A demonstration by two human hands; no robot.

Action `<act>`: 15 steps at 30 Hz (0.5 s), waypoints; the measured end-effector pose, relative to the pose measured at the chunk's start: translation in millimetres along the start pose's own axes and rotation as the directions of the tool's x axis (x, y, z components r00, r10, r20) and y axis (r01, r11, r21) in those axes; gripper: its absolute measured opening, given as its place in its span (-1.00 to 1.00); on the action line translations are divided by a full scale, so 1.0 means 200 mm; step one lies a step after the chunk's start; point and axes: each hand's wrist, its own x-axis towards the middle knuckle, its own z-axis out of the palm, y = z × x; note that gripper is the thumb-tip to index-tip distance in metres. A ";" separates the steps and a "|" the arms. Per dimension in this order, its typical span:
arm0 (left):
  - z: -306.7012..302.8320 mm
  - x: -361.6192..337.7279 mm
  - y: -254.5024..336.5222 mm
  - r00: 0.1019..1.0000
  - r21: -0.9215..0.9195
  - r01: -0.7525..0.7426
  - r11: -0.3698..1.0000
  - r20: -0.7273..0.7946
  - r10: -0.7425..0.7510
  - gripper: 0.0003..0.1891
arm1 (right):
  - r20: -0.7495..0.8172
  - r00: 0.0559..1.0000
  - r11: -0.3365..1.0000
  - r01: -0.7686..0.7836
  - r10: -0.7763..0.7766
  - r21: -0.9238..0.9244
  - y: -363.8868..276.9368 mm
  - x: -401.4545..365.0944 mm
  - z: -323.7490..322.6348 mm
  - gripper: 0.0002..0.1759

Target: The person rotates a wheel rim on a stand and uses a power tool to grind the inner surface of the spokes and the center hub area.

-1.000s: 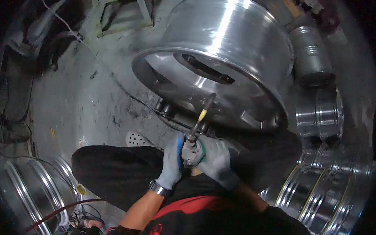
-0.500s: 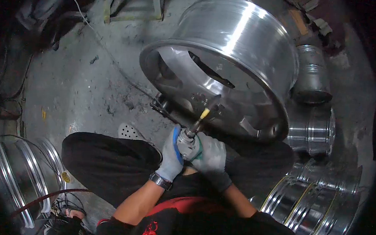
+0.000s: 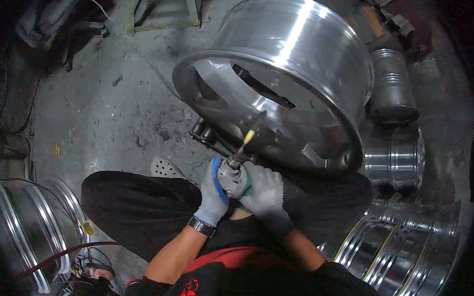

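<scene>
Wheel-polishing workshop: grimy concrete floor, shiny aluminium rims stacked around, large rim on stand.

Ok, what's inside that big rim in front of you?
The tool's thin shaft pokes inside the big rim, toward the shiny inner face with its dark slot. The near lip hides the lowest wall; the shaft's tip is too dark to make out.

A polished aluminium wheel rim stands tilted at twelve o'clock, mouth facing seven. The grey grinder, its thin shaft banded yellow, points toward one o'clock. Its tip seems to touch the rim's inner face.
</scene>
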 end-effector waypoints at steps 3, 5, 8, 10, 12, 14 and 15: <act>-0.01 -0.01 -0.04 0.999 0.104 -0.029 0.994 -0.039 0.033 -0.56 | 0.016 0.997 0.997 0.071 -0.072 0.034 0.02 0.04 0.01 -0.19; -0.01 -0.01 -0.05 0.997 0.131 -0.059 0.990 -0.044 0.065 -0.53 | 0.023 0.998 0.998 0.065 -0.065 0.020 0.02 0.03 0.00 -0.17; 0.00 -0.01 -0.09 1.000 0.072 -0.028 0.997 0.013 0.027 -0.40 | -0.017 0.999 0.999 0.046 -0.046 0.022 0.03 0.00 0.01 -0.14; 0.02 -0.03 -0.10 0.996 -0.010 0.037 0.999 0.082 -0.036 -0.30 | -0.064 0.997 0.999 0.033 -0.030 0.036 0.03 -0.03 0.01 -0.14; 0.04 -0.04 -0.08 0.999 -0.051 0.024 0.998 0.035 -0.022 -0.49 | -0.057 0.998 1.000 0.004 -0.003 0.022 0.04 -0.04 0.02 -0.14; 0.04 -0.01 -0.06 0.940 -0.474 0.327 0.817 0.075 -0.333 -0.48 | -0.042 0.999 1.000 0.016 -0.015 0.027 0.04 -0.03 0.01 -0.13; 0.04 0.01 -0.05 0.792 -0.769 0.508 0.388 0.240 -0.561 -0.46 | -0.026 0.999 0.999 0.029 -0.028 0.031 0.03 -0.02 0.00 -0.13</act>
